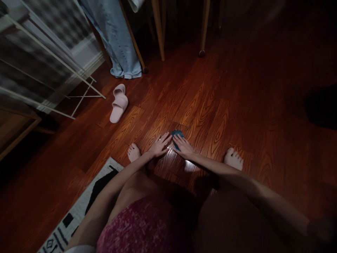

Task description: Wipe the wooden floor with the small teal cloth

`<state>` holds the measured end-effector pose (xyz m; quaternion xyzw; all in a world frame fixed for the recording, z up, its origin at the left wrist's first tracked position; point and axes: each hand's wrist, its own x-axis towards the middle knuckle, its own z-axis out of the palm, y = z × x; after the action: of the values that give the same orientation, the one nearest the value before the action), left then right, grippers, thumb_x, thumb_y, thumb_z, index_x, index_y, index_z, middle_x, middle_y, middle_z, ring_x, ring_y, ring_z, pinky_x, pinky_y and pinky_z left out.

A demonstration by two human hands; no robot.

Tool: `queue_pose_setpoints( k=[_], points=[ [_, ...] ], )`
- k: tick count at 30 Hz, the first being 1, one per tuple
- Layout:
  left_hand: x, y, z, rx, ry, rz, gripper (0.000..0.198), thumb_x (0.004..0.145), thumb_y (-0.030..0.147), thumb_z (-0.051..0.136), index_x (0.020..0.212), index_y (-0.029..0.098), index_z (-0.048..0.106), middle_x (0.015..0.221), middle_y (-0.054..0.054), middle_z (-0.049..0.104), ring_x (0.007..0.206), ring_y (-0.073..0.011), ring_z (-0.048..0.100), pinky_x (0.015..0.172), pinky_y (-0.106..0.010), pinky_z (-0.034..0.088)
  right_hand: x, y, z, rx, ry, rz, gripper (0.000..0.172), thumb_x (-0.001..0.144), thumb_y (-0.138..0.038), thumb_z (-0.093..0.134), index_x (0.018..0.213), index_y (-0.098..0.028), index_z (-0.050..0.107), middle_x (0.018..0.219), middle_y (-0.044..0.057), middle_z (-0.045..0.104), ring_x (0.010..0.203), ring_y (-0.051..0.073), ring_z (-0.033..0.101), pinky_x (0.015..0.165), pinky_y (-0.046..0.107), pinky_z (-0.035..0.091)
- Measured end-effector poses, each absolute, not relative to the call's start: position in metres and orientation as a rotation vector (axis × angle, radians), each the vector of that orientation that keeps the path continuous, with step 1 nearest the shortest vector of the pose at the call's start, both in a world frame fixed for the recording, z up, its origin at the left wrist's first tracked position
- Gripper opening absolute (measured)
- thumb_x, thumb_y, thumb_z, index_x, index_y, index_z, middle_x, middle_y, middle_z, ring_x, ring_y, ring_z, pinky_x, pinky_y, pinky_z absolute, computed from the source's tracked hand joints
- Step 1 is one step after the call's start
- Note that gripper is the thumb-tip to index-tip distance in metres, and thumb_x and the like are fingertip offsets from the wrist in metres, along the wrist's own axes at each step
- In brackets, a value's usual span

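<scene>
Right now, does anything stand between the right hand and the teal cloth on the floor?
Nothing visible does: the right hand lies directly on the teal cloth, and the left hand is just beside it.

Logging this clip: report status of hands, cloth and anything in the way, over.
Right hand laid over blue-green cloth on wooden floor. Left hand open beside it; contact unclear. Slipper ahead to the left, apart from both hands.

White glare marks the dim, shadowed floor (pixel 189 95)
</scene>
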<state>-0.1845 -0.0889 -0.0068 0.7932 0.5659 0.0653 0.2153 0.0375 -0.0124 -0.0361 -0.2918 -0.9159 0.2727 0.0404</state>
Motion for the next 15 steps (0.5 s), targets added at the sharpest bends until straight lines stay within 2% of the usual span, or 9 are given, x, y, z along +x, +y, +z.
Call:
queue_pose_setpoints(
  k=[4, 6, 11, 15],
  points=[
    [-0.179, -0.086, -0.009, 2.165, 1.543, 0.134, 0.083, 0.100, 0.045, 0.051, 0.166, 0.021, 0.008, 0.172, -0.013, 0.003, 0.158, -0.0263, 0.010, 0.126, -0.051, 0.013, 0.034, -0.012, -0.034, -0.813, -2.725, 1.114, 0.080, 0.101, -0.068, 0.034, 0.162, -0.017, 0.029, 0.166, 0.013, 0.032, 0.156, 0.028, 0.021, 0.125, 0.054, 0.023],
    [-0.180, -0.086, -0.011, 2.168, 1.544, 0.119, 0.084, 0.099, 0.045, 0.052, 0.166, 0.020, 0.007, 0.172, -0.014, 0.002, 0.158, -0.0262, 0.012, 0.126, -0.051, 0.014, 0.038, -0.009, -0.034, -0.764, -2.641, 1.203, 0.074, 0.102, -0.065, 0.033, 0.162, -0.021, 0.031, 0.164, 0.011, 0.037, 0.154, 0.027, 0.026, 0.124, 0.054, 0.026],
    [-0.183, -0.087, -0.014, 2.232, 1.554, 0.073, 0.075, 0.100, 0.040, 0.050, 0.165, 0.020, 0.018, 0.172, -0.014, 0.002, 0.157, -0.0259, 0.015, 0.125, -0.049, 0.016, 0.057, -0.009, -0.031, -0.852, -2.548, 1.067, 0.052, 0.105, -0.042, 0.039, 0.151, -0.022, 0.050, 0.158, 0.011, 0.048, 0.150, 0.026, 0.036, 0.121, 0.054, 0.032],
    [-0.184, -0.087, -0.013, 2.277, 1.578, 0.028, 0.070, 0.101, 0.039, 0.048, 0.163, 0.020, 0.023, 0.172, -0.013, 0.006, 0.157, -0.0241, 0.018, 0.125, -0.048, 0.018, 0.064, -0.019, -0.029, -0.943, -2.641, 0.867, 0.050, 0.099, -0.021, 0.045, 0.149, -0.019, 0.052, 0.158, 0.013, 0.047, 0.150, 0.027, 0.036, 0.118, 0.055, 0.035]
  ],
)
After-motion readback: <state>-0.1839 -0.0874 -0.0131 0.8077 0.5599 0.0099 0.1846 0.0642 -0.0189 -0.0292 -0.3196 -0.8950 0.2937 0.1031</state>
